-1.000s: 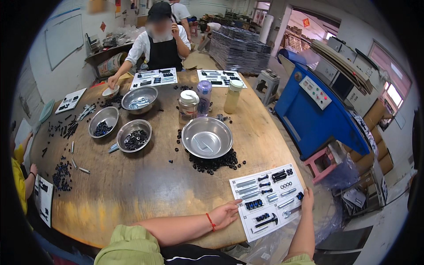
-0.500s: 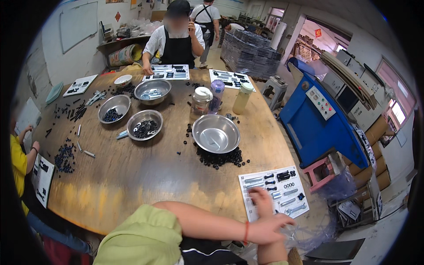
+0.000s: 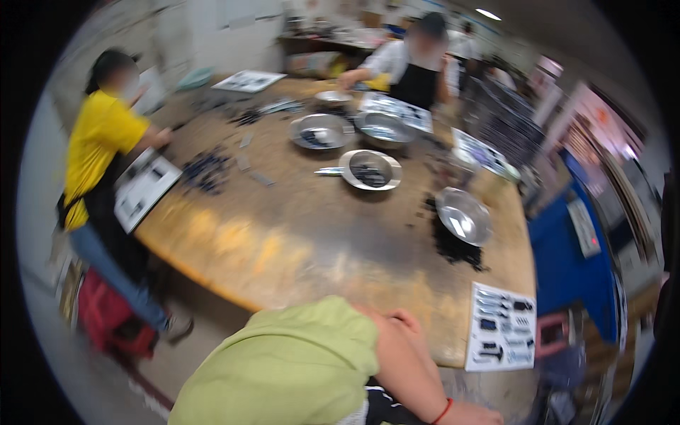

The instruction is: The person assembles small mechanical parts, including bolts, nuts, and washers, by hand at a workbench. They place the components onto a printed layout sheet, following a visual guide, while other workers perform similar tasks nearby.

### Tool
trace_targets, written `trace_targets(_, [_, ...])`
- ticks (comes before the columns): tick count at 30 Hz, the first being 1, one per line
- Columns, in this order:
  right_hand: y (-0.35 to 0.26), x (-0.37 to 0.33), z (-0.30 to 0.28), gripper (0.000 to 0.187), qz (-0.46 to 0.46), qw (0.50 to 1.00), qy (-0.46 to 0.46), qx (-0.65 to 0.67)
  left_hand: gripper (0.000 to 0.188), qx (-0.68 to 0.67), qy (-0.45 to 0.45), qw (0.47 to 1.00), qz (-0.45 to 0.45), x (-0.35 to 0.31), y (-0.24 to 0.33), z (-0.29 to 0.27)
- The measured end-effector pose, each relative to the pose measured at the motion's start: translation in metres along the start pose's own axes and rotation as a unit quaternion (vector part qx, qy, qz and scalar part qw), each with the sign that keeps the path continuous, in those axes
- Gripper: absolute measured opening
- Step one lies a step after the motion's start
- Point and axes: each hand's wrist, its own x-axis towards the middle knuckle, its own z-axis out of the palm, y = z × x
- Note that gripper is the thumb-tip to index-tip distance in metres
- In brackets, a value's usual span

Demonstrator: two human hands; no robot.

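My left arm, in a light green sleeve with a red band at the wrist, bends across the bottom of the view. My left hand [image 3: 473,414] is low at the picture's edge, partly cut off and blurred. What seems to be my right hand [image 3: 405,320] shows beside my left forearm near the elbow, mostly hidden behind it; its fingers are smeared. A white sheet [image 3: 483,360] of sorted hardware lies at the table's right front corner, nearest to my hands but apart from them. Black and silver bolts and a wrench-like black piece rest on it.
On the wooden table [image 3: 297,212] stand steel bowls [image 3: 464,219], with black small parts around the right one. Bottles [image 3: 489,185] stand behind it. A person in yellow [image 3: 106,142] is at the left, another in a black apron [image 3: 414,85] across. A blue machine [image 3: 567,262] stands right.
The view has swung left and is blurred. My left hand has dropped away from the hardware sheet to the lower edge. My right hand has moved off the sheet toward my left elbow.
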Motion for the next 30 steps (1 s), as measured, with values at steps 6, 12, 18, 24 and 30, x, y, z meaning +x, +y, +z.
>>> trace_targets(6, [-0.070,-0.019,0.076,0.017,-0.032,0.999,-0.029,0.008,0.027,0.079,0.132,0.986,0.066,0.006,-0.008,-0.007])
trace_targets(12, [-0.066,-0.007,0.092,0.012,0.006,0.991,-0.070,-0.116,0.028,0.123,0.218,0.958,0.139,-0.008,0.008,-0.027])
trace_targets(18, [-0.054,0.026,0.136,0.014,-0.011,0.980,-0.154,-0.125,0.030,0.214,0.220,0.922,0.237,-0.026,0.037,-0.074])
trace_targets(24, [-0.048,0.049,0.151,0.014,0.072,0.953,-0.174,-0.235,0.023,0.313,0.313,0.859,0.257,-0.059,0.054,-0.099])
trace_targets(30, [-0.048,0.059,0.170,0.016,0.032,0.977,-0.146,-0.154,0.022,0.365,0.317,0.814,0.321,-0.070,0.075,-0.120])
